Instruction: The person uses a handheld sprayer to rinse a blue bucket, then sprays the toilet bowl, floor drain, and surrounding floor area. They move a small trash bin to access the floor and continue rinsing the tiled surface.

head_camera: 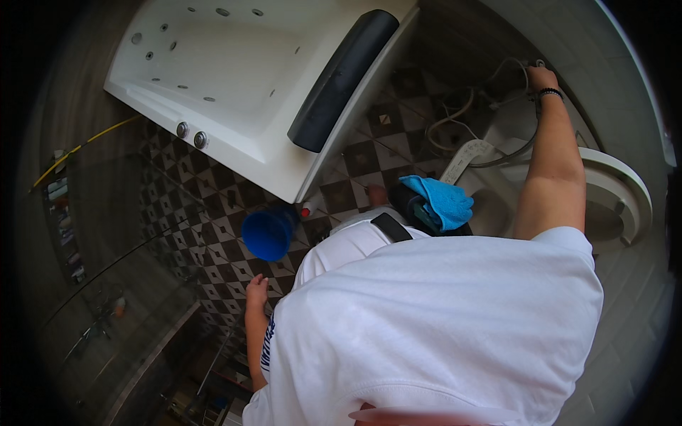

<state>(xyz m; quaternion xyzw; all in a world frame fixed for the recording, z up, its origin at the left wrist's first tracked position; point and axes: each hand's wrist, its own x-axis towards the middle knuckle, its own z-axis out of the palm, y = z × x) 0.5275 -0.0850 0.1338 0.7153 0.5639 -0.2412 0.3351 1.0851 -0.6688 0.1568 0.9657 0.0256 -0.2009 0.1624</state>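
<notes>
My right hand [542, 80], with a dark bead bracelet at the wrist, is raised to the wall beside the toilet. It is closed around a small metal fitting [541, 63], apparently a handheld sprayer, mostly hidden by the fingers. A grey flexible hose [525, 146] runs down below that wrist. Beneath the forearm is the white toilet [511, 175], with a curved bidet control panel [463, 157] bearing buttons and a ring-shaped seat [639, 197]. My left hand [257, 290] hangs low at my side, holding nothing. A blue cloth [439, 199] sticks out of a dark pouch at my waist.
A blue bucket [266, 234] stands on the patterned tile floor [362, 157], near a white bottle with a red cap [306, 212]. Ahead is a white whirlpool bathtub [224, 112] with a black headrest [343, 80]. Glass [160, 234] and a yellow pole [85, 144] are at left.
</notes>
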